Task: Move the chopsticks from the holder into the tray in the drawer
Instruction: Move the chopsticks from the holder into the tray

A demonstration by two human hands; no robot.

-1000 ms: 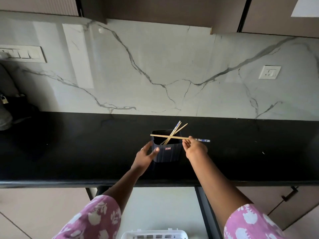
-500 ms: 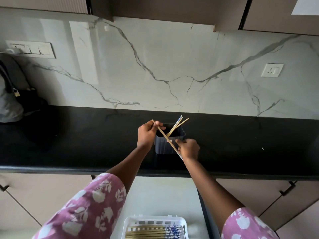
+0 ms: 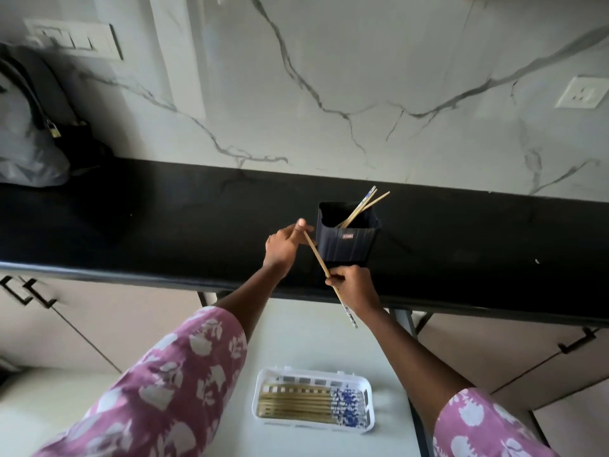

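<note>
A dark square holder (image 3: 347, 237) stands on the black counter with two chopsticks (image 3: 362, 207) leaning out to the right. My right hand (image 3: 354, 285) is closed on a single wooden chopstick (image 3: 318, 257) with a blue patterned end that points down toward the drawer. My left hand (image 3: 285, 245) touches the upper tip of that chopstick, just left of the holder. Below, a white slotted tray (image 3: 367, 399) lies in the open drawer and holds several chopsticks (image 3: 296, 404) side by side.
The black counter (image 3: 164, 225) runs across the view beneath a marble wall. A grey bag (image 3: 26, 140) with a padlock sits at the far left. The white drawer (image 3: 296, 341) is pulled out between cabinet doors with black handles (image 3: 578, 341).
My right hand has drawn the chopstick out of the holder and toward the counter's front edge, tilting it steeper. My left hand came off the holder onto the chopstick's tip. The view tilted down, showing the tray.
</note>
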